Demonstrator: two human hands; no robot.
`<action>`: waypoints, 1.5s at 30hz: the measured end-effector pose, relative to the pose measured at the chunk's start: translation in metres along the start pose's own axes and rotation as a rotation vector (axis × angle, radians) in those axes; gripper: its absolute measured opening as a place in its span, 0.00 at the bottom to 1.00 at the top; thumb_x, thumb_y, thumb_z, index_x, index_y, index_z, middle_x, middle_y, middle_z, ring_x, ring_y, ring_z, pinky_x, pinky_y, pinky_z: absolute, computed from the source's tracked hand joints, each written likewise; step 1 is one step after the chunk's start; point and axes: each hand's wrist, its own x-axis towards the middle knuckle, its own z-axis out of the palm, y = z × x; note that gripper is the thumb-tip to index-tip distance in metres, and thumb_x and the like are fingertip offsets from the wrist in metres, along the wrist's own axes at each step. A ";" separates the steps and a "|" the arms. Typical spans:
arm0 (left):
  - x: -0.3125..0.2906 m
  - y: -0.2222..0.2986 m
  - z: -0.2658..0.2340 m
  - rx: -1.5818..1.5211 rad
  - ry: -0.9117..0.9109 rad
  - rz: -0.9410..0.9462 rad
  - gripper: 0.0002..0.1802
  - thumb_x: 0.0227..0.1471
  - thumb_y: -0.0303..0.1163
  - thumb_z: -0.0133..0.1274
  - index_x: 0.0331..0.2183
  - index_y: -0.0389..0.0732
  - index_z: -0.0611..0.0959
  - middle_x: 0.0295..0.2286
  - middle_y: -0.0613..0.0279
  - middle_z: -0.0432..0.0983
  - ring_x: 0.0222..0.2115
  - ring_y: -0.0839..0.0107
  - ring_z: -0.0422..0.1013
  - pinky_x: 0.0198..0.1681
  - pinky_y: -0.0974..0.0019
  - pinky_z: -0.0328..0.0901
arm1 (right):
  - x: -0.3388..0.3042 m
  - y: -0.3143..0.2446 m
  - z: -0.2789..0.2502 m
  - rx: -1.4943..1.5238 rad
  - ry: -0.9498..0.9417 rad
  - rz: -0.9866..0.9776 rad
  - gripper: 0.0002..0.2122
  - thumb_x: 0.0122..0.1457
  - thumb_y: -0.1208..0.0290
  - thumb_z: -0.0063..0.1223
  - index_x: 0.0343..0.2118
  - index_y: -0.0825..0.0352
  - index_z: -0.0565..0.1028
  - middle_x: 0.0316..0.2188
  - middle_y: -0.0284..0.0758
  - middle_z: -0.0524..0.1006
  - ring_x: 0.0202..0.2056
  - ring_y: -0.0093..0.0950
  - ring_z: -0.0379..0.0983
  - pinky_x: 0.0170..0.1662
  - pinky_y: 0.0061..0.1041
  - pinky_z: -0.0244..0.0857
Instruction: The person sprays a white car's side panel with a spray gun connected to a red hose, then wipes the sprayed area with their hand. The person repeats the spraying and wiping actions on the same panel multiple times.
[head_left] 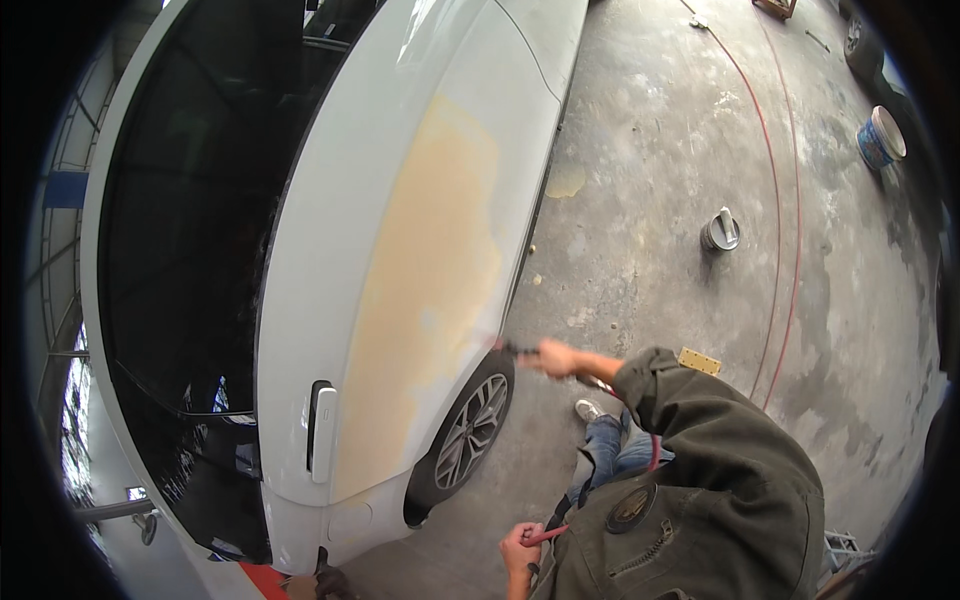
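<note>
Holding tool (516, 349), right hand (551, 358); hose (546, 536), left hand (519, 550)

Tool (517, 349), hose (545, 536), car panel (325, 250): status

Your tool is slim, dark, motion-blurred; it's in your right hand (556, 358), front end toward the panel's lower edge, contact unclear; your hose is red, a length of it gripped in your left hand (520, 550); your panel is white, curved, with a long tan patch (435, 220), uneven outline, yellowish fringe, paler spots inside.

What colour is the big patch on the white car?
The patch is pale yellow-beige, best seen in the head view.
</note>
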 end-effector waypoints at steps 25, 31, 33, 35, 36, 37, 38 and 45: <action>0.132 0.021 -0.016 -0.581 -0.390 0.006 0.18 0.59 0.37 0.52 0.44 0.33 0.80 0.40 0.54 0.78 0.42 0.66 0.72 0.48 0.64 0.66 | -0.108 -0.047 0.074 -0.325 -0.116 -0.647 0.14 0.56 0.64 0.53 0.38 0.70 0.70 0.28 0.50 0.74 0.34 0.50 0.72 0.37 0.42 0.65; 0.274 0.172 -0.107 -1.220 -0.378 0.338 0.22 0.62 0.47 0.46 0.44 0.39 0.79 0.43 0.56 0.77 0.45 0.68 0.72 0.50 0.65 0.64 | -0.171 -0.060 0.024 -0.219 0.381 -0.377 0.18 0.61 0.53 0.49 0.35 0.66 0.68 0.25 0.49 0.74 0.32 0.53 0.70 0.34 0.45 0.62; 0.300 0.192 -0.110 -1.008 -0.336 0.473 0.24 0.65 0.49 0.39 0.49 0.39 0.75 0.47 0.55 0.73 0.51 0.65 0.68 0.56 0.62 0.59 | -0.197 -0.054 0.059 -0.297 0.318 -0.446 0.18 0.62 0.53 0.48 0.34 0.67 0.66 0.24 0.50 0.72 0.32 0.55 0.68 0.33 0.46 0.60; 0.308 0.204 -0.113 -0.781 -0.183 0.451 0.15 0.59 0.33 0.49 0.44 0.34 0.79 0.47 0.50 0.74 0.50 0.62 0.69 0.54 0.61 0.61 | -0.220 -0.048 0.094 -0.416 0.158 -0.459 0.18 0.62 0.52 0.48 0.35 0.66 0.68 0.24 0.50 0.73 0.29 0.53 0.69 0.33 0.45 0.60; 0.308 0.204 -0.116 -0.556 -0.121 0.559 0.15 0.58 0.33 0.50 0.44 0.34 0.78 0.47 0.50 0.74 0.51 0.61 0.68 0.55 0.59 0.60 | -0.221 -0.045 0.100 -0.352 0.160 -0.454 0.18 0.62 0.52 0.49 0.35 0.66 0.68 0.24 0.49 0.73 0.29 0.51 0.69 0.32 0.44 0.61; 0.307 0.200 -0.118 -0.336 -0.066 0.659 0.16 0.57 0.32 0.50 0.45 0.34 0.78 0.48 0.50 0.73 0.52 0.59 0.68 0.56 0.57 0.60 | -0.223 -0.040 0.099 -0.291 0.164 -0.440 0.18 0.61 0.52 0.49 0.35 0.65 0.69 0.23 0.48 0.73 0.28 0.49 0.69 0.32 0.43 0.61; 0.303 0.194 -0.121 -0.114 -0.008 0.754 0.16 0.57 0.32 0.51 0.45 0.33 0.77 0.48 0.49 0.73 0.52 0.57 0.67 0.57 0.55 0.59 | -0.225 -0.035 0.095 -0.231 0.169 -0.428 0.18 0.61 0.51 0.50 0.35 0.65 0.70 0.23 0.48 0.73 0.27 0.47 0.69 0.32 0.42 0.61; 0.268 0.081 -0.177 0.563 0.432 1.139 0.20 0.46 0.24 0.50 0.45 0.34 0.77 0.55 0.46 0.64 0.60 0.50 0.55 0.64 0.48 0.47 | -0.239 -0.122 0.185 -0.127 0.215 -0.490 0.17 0.61 0.55 0.52 0.36 0.68 0.72 0.24 0.42 0.73 0.27 0.39 0.70 0.33 0.37 0.62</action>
